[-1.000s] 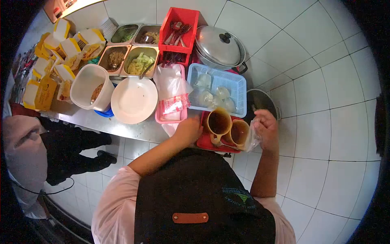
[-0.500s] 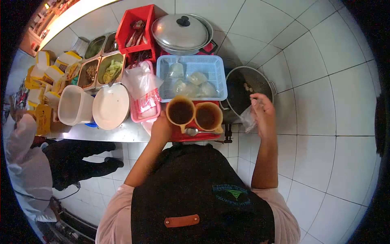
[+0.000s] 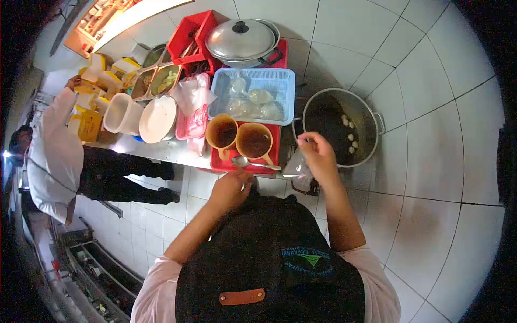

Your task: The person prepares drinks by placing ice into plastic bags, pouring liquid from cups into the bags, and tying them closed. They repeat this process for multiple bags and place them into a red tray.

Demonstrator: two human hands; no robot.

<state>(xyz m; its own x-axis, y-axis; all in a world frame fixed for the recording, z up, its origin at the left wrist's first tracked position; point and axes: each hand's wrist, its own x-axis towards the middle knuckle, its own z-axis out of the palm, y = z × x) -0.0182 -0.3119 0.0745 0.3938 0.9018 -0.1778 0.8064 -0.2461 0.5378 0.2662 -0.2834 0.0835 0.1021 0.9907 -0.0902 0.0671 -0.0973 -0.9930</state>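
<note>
Plastic bag [image 3: 297, 169]: pinched in right hand [image 3: 321, 157] fingertips, between 7 and 8 o'clock of the pot [image 3: 371, 129], 4 o'clock of the nearer mug [image 3: 254, 141]. Left hand [image 3: 231, 190]: half curled, 7 o'clock of spoon [image 3: 249, 162], near red tray [image 3: 217, 162]; can't tell if it's holding anything.

Large white tiles with dark grout lines cover the wall [image 3: 355, 32] behind a steel counter [image 3: 186, 154] and wrap round on the right. White tiles also pave the floor [image 3: 167, 231]. At upper left, an opening [image 3: 99, 27] glows with warm orange light. The dim lower-left corner holds what seems a dark, long metal fixture [image 3: 99, 264], its details murky.
</note>
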